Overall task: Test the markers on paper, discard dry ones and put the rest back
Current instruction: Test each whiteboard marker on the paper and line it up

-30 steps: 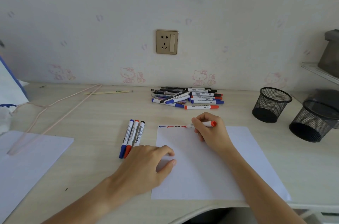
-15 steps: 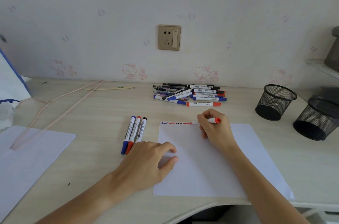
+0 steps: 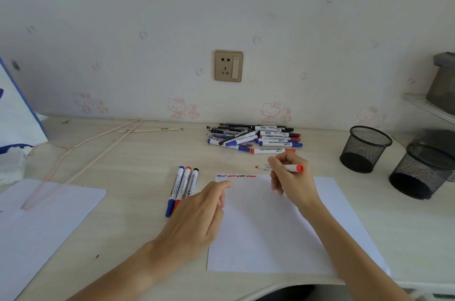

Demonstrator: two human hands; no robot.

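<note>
marker in hand: my right hand is pinching a red marker, uncapped tip pointing left, lifted just past the far edge of the paper.
left hand: my left hand is hovering or resting at the sheet's left edge, fingers loosely curled, gripping nothing; i cannot tell if it is touching the paper.
test marks: four squiggles are sitting along the top edge, blue, red, black, red.
tested set: three markers are lying side by side just left of the sheet.
untested pile: more markers are lying heaped near the wall.
mesh cups: two mesh cups are standing well apart to the right.
doing it well: i am judging the last red line solid, so this one is working; i should be capping it firmly, laying it beside the three and keeping the sheet pinned.
</note>
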